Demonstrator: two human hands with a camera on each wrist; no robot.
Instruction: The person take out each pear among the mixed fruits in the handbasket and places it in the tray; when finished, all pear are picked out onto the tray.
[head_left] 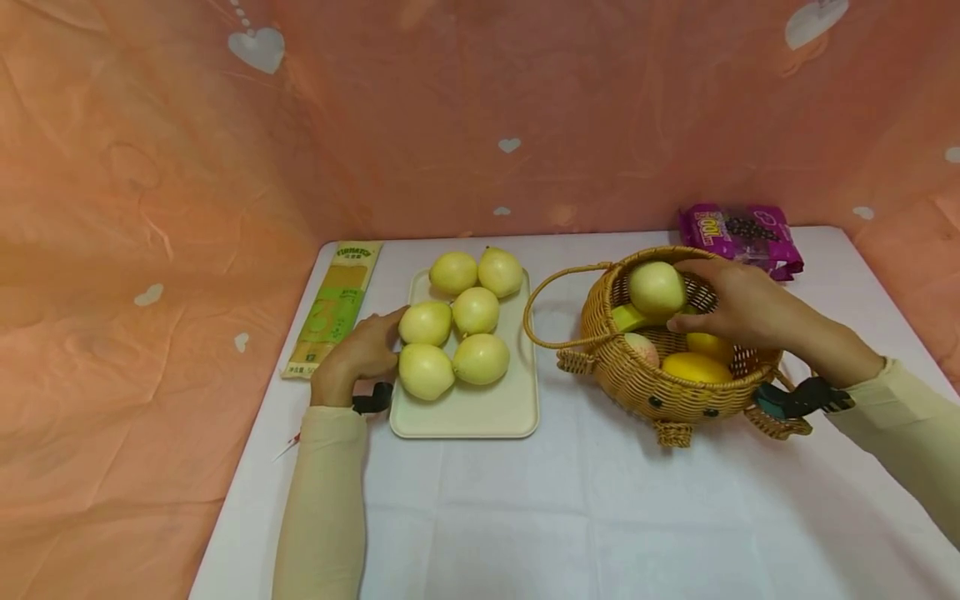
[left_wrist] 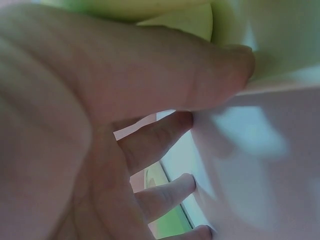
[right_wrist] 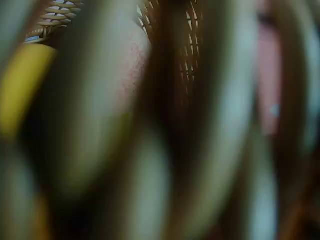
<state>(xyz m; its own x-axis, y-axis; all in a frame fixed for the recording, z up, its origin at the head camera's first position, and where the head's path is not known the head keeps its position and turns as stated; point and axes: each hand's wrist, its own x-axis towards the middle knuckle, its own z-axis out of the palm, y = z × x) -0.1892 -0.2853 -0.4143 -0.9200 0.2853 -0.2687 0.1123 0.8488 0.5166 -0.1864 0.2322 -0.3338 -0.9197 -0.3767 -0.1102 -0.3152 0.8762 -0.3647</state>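
Observation:
My right hand (head_left: 738, 304) reaches into a wicker basket (head_left: 622, 392) and grips a pale yellow-green pear (head_left: 657, 289), with the thumb low on its side and fingers partly hidden behind it. Below it in the basket lie a yellow mango-shaped fruit (head_left: 696, 367) and a pinkish peach-like fruit (head_left: 642, 348). My left hand (head_left: 358, 354) is at the left edge of a cream tray (head_left: 465, 421) bearing several pale yellow pears (head_left: 481, 359). In the left wrist view its thumb (left_wrist: 200, 75) touches the tray's rim, and the fingers extend below. The right wrist view is mostly blurred.
A green-and-tan noodle packet (head_left: 332, 308) lies left of the tray. Behind the basket sits a purple snack bag (head_left: 742, 237). The basket's loop handle (head_left: 528, 312) leans toward the tray. An orange cloth (head_left: 420, 167) backs the white table (head_left: 480, 517).

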